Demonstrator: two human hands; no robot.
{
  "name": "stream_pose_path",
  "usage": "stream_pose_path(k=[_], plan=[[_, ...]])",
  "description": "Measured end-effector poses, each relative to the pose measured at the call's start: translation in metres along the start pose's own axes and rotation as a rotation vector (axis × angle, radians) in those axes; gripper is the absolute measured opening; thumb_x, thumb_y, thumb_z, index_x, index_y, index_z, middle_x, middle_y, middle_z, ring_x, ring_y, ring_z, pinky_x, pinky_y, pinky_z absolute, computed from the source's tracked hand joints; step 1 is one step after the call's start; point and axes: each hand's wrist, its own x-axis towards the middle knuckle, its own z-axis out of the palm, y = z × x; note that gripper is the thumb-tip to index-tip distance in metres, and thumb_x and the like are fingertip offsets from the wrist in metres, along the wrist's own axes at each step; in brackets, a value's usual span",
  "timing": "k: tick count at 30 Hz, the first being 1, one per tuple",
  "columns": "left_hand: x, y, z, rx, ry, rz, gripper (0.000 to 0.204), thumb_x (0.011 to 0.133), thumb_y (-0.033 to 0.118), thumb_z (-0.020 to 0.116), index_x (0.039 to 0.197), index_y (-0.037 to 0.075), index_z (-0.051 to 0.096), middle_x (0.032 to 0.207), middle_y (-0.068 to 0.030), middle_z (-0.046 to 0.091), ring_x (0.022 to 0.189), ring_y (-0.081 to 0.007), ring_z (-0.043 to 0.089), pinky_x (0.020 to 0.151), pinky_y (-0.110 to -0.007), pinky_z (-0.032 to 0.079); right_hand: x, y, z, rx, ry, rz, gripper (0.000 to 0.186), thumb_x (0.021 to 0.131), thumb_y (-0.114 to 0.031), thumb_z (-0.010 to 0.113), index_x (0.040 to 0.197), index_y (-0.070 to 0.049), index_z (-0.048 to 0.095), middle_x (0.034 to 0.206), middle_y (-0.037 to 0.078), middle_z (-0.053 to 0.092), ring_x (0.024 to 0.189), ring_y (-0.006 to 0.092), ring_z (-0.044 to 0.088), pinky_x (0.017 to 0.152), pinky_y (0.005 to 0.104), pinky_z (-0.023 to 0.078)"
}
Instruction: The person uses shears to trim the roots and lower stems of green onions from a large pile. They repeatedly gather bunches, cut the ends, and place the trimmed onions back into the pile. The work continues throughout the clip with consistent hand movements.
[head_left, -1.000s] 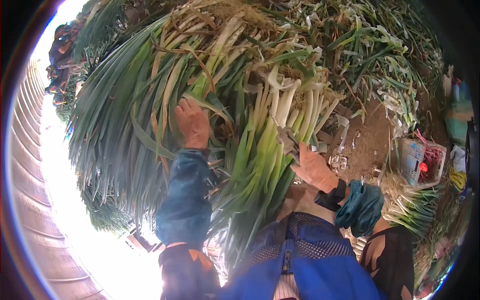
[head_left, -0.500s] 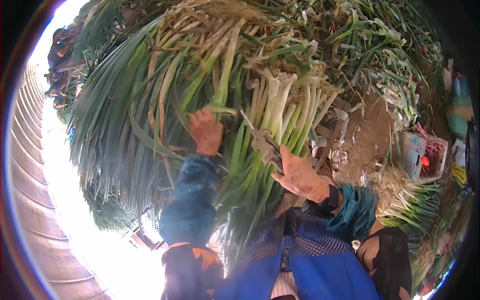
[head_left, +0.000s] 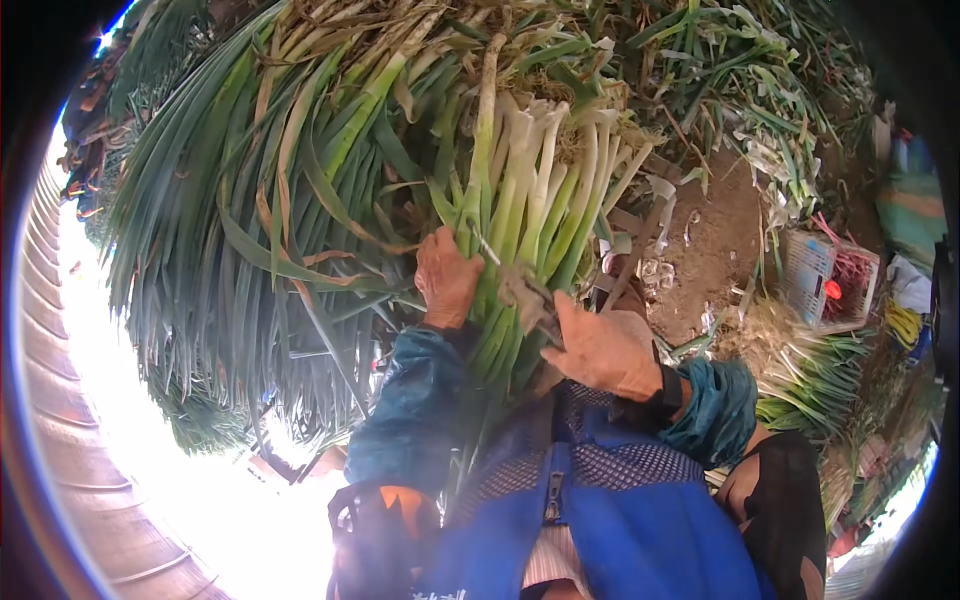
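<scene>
A dirt-stained long green onion [head_left: 487,130], its root end pointing away from me, runs down to my left hand [head_left: 447,280]. The fingers of that hand are curled closed around its green part. My right hand [head_left: 608,347] is wrapped around a grimy grey hand tool [head_left: 530,300] with a thin pointed metal tip. The tip points at the stalks just right of my left hand. Beneath the tool lies a bunch of pale, clean-stemmed green onions [head_left: 540,180], their leaves hanging toward my lap. My palm hides the tool's grip.
Unpeeled green onions with long dark leaves [head_left: 220,210] are heaped to the left. Stripped leaves [head_left: 750,70] litter the far right. A white plastic crate [head_left: 810,275] holding red ties stands on the right, near another bundle of green onions [head_left: 815,385] on the dirt ground [head_left: 715,250].
My left hand has moved right and closed on a green onion, which now lies beside the clean bunch. The tool stays in my right hand. The whole view has shifted slightly.
</scene>
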Motion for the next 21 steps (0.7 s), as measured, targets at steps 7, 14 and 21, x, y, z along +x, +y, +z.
stream_pose_path(k=[7,14,21], plan=[[0.006,-0.009,0.004,0.082,-0.155,-0.027,0.050,0.068,0.024,0.072,0.110,0.006,0.051,0.102,-0.0192,0.060,0.099,-0.0405,0.057,0.082,-0.049,0.047,0.023,0.019,0.013,-0.096,0.372,-0.301,0.069,0.081,-0.025,0.067,0.129,0.012,0.032,0.084,0.029,0.059,0.077,0.0457,0.060,0.065,0.0482,0.048],[0.025,0.000,0.015,-0.054,-0.198,-0.099,0.050,0.074,0.031,0.068,0.113,0.007,0.048,0.093,-0.0252,0.065,0.090,-0.0443,0.062,0.078,-0.053,0.047,0.032,0.022,0.013,-0.033,0.264,-0.148,0.056,0.079,-0.021,0.065,0.117,0.009,0.036,0.077,0.027,0.058,0.074,0.0441,0.060,0.062,0.0484,0.049],[-0.018,-0.023,-0.005,0.000,-0.204,-0.087,0.056,0.078,0.024,0.064,0.128,0.011,0.042,0.096,-0.0233,0.065,0.089,-0.0433,0.062,0.075,-0.053,0.046,0.035,0.013,0.007,0.084,0.294,-0.154,0.043,0.080,-0.019,0.062,0.106,0.004,0.037,0.073,0.029,0.058,0.075,0.0483,0.060,0.066,0.0518,0.050]])
